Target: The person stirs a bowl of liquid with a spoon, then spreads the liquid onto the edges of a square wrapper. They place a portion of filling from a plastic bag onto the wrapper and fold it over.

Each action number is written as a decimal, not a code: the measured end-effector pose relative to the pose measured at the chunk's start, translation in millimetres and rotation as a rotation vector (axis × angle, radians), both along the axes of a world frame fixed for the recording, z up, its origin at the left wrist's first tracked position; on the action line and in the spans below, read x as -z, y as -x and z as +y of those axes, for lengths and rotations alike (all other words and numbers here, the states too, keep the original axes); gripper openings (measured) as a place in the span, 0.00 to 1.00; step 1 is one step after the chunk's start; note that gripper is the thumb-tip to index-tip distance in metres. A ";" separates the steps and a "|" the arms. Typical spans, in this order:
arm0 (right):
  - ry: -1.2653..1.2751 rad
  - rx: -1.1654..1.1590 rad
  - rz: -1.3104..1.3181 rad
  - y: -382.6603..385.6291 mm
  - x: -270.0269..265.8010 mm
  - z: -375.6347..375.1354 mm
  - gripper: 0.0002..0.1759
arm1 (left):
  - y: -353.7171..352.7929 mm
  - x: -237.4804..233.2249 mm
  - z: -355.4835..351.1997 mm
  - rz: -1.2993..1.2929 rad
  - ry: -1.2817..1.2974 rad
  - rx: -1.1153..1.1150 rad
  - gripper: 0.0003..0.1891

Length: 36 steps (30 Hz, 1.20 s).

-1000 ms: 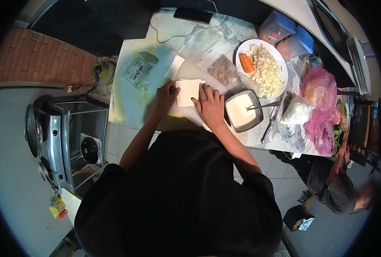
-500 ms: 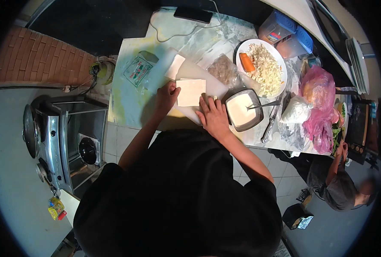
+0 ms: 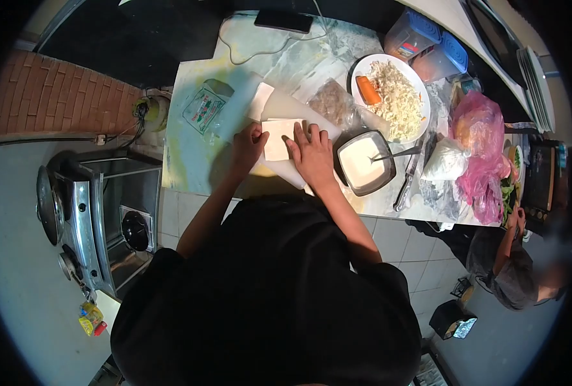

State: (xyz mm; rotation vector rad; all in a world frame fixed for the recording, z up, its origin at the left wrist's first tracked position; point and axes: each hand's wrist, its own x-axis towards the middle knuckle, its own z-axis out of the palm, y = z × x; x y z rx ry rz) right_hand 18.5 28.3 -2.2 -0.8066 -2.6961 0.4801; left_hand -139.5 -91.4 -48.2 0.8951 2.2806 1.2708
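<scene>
A stack of square, pale spring roll wrappers (image 3: 277, 138) lies on a white cutting board (image 3: 292, 108). At the stack's left edge, my left hand (image 3: 248, 147) is closed, thumb and fingers pinching the edge of a wrapper. My right hand (image 3: 313, 154) lies open over the stack's right side, its fingers spread and the fingertips on the top sheet. Another pale wrapper piece (image 3: 261, 100) rests at the board's upper left. Just right of my right hand stands a dark square bowl of creamy white liquid (image 3: 361, 166), with a spoon (image 3: 398, 154) in it.
A white plate (image 3: 425, 96) holds shredded vegetables and a carrot piece (image 3: 367, 90). Near it are a bag of brownish filling (image 3: 333, 106), a knife (image 3: 406, 186), a white bag (image 3: 445, 161) and a pink bag (image 3: 478, 141). Another person (image 3: 505, 270) works at right.
My right hand has moved left and up, from the stack's lower right corner onto the top wrapper. My left hand stays at the left edge. The view has shifted slightly.
</scene>
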 end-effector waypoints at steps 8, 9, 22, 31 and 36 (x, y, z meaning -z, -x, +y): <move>0.203 -0.033 0.148 -36.4 -51.4 18.1 0.17 | 2.8 1.4 1.6 0.035 0.028 0.017 0.11; 0.136 0.116 0.175 -43.9 -60.2 30.4 0.15 | 1.4 -2.8 1.1 0.053 0.043 0.014 0.11; -0.036 0.603 0.077 -74.9 -36.9 109.8 0.15 | -2.6 -47.6 7.9 0.175 0.257 0.034 0.15; 0.083 0.364 0.274 -60.6 -32.1 117.7 0.07 | -8.5 -51.3 3.1 0.065 0.253 0.036 0.17; 0.193 0.075 0.502 -36.5 -51.8 130.7 0.07 | -15.3 -66.1 3.7 0.093 0.193 0.035 0.16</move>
